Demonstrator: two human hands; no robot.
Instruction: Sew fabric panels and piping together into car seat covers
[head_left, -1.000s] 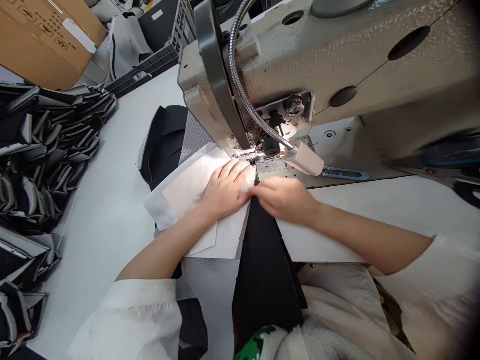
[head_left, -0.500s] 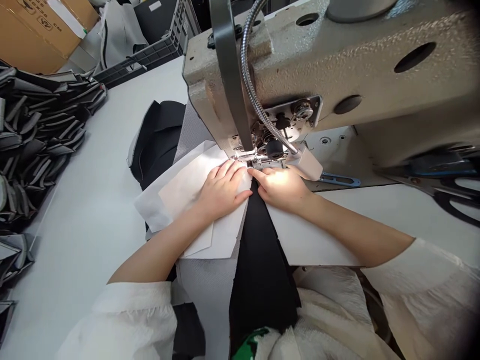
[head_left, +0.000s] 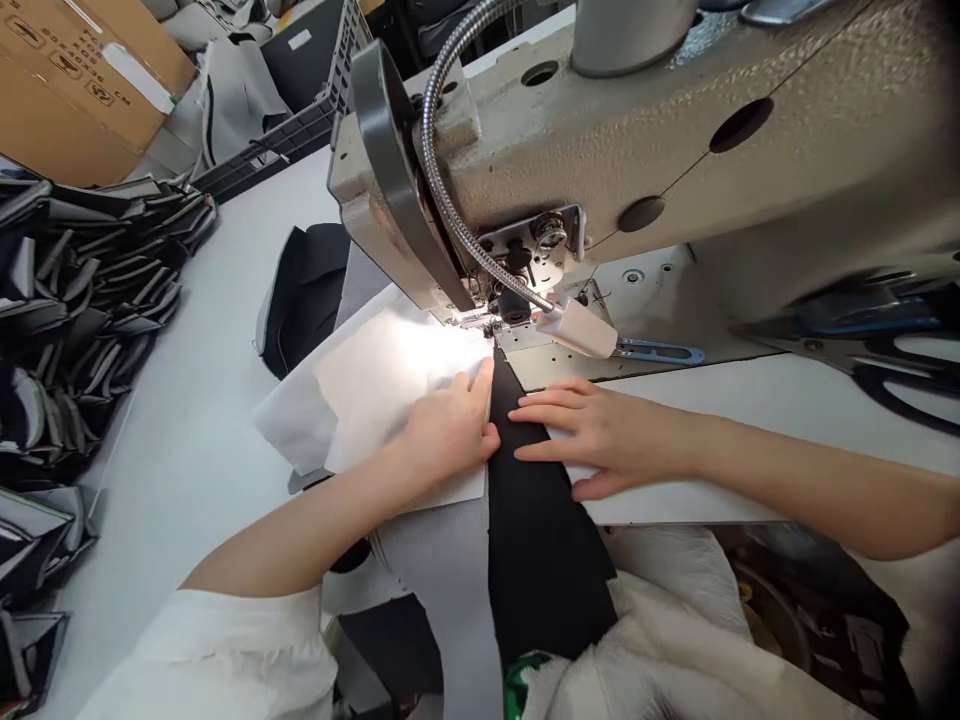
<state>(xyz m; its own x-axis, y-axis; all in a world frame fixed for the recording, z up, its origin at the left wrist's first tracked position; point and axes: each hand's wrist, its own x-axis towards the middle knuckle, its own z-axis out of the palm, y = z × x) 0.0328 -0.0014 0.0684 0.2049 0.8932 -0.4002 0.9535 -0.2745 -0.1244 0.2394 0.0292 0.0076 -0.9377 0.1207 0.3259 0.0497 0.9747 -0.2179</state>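
Observation:
My left hand [head_left: 450, 425] presses on a white sheet [head_left: 375, 370], its index finger stretched toward the needle area of the sewing machine [head_left: 525, 150]. Under the sheet lies grey mesh fabric [head_left: 450, 560]. A black fabric strip [head_left: 532, 530] runs from the presser foot down over the table edge. My right hand [head_left: 592, 435] rests with spread fingers across the strip's right edge, holding nothing. The machine's lamp [head_left: 581, 328] lights the sheet.
Stacks of grey and black pieces [head_left: 75, 300] line the left side. Folded black fabric [head_left: 304, 290] lies behind the sheet. Black-handled scissors [head_left: 885, 370] are at the right. A carton [head_left: 90, 90] and a grey crate [head_left: 300, 120] stand at the back left.
My right hand has moved back from the needle area, toward me and to the right, its fingers now spread. My left hand has slid slightly toward me. The view has shifted.

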